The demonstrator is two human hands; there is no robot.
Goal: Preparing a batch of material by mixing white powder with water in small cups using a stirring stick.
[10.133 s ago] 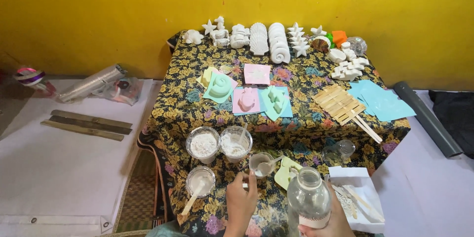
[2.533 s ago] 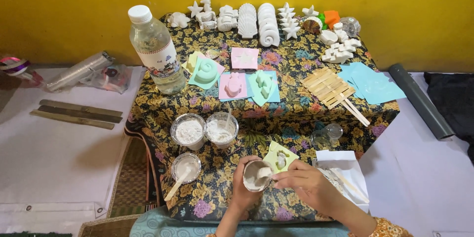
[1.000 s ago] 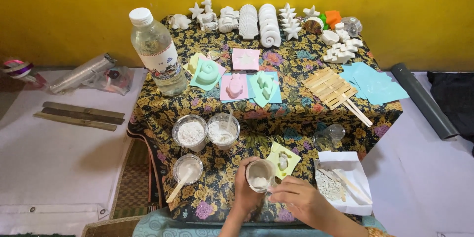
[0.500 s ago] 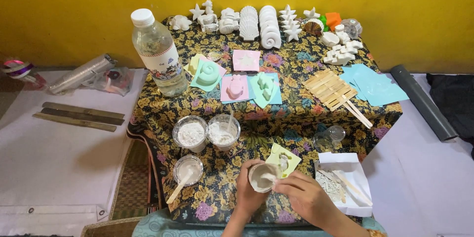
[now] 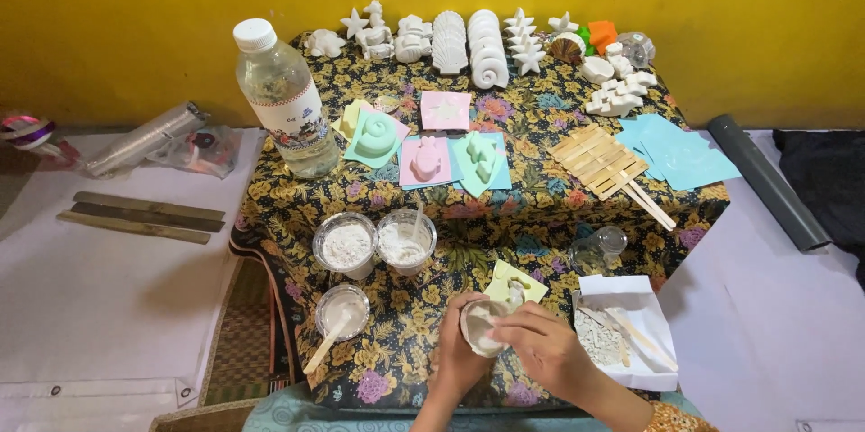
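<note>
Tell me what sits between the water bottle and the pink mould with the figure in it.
In the head view, a green mould lies between the water bottle and the pink mould.

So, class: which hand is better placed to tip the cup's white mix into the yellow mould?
Probably the left hand: it already cradles the small cup beside the yellow mould; the right hand only touches its rim.

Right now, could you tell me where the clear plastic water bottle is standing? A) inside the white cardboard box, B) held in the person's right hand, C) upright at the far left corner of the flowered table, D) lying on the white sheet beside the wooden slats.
C: the water bottle stands upright with its white cap on, at the far left of the flowered table, beside the green mould.
</note>
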